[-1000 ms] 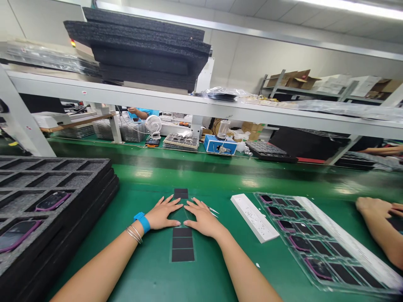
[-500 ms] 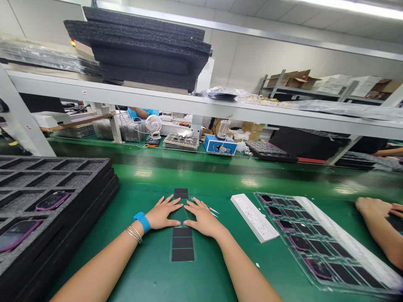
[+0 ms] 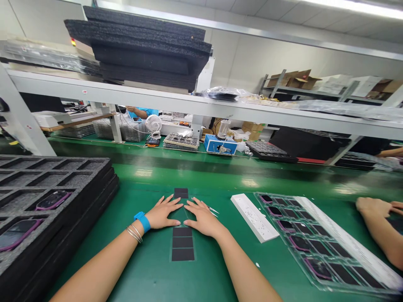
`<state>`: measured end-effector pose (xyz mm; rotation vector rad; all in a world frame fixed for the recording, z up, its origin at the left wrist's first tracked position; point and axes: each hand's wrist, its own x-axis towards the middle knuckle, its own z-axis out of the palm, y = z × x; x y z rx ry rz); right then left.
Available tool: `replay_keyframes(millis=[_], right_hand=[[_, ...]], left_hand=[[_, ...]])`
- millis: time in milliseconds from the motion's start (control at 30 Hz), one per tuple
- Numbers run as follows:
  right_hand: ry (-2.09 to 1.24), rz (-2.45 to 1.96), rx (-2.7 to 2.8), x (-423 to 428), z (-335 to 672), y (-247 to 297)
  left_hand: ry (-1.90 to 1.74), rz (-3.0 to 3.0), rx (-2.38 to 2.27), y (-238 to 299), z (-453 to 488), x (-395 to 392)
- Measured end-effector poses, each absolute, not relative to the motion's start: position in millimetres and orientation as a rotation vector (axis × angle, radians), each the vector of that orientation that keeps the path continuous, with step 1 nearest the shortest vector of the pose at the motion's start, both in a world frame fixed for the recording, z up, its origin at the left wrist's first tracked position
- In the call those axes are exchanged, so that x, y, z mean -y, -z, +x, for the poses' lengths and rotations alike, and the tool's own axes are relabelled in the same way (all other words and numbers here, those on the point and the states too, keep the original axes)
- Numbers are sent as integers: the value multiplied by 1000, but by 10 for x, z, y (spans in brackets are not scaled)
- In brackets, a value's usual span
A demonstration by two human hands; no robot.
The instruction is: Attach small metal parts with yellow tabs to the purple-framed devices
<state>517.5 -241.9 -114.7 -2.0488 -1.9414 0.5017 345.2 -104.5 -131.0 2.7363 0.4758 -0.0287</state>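
My left hand [image 3: 165, 213] lies flat on the green mat with its fingers spread, a blue band on its wrist. Facing it, my right hand [image 3: 202, 217] rests palm down, fingers apart as well. Between and below them runs a clear strip bearing black rectangular pieces [image 3: 182, 242]; more black pieces [image 3: 181, 193] show beyond the fingertips. Both hands lie beside the strip's middle and hold nothing. Thin pointed tweezers [image 3: 213, 211] stick out past my right fingers, partly hidden by that hand.
Black foam trays [image 3: 94, 184] with purple-rimmed devices are stacked at left. To the right are a white block [image 3: 254, 218] with small marks and a clear tray [image 3: 291, 247] of purple-rimmed and black pieces. Another person's hand [image 3: 373, 207] is at far right. A shelf beam [image 3: 176, 98] crosses above.
My hands stay in the same place and pose. At the far right, the other person's fingers have shifted slightly.
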Motion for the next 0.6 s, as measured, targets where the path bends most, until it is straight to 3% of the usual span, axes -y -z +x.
replay_keyframes(millis=[600], right_hand=[[-503,-2052,1944,2422,5171,1139]], left_hand=[[40,2742,-485,1298,3454,1043]])
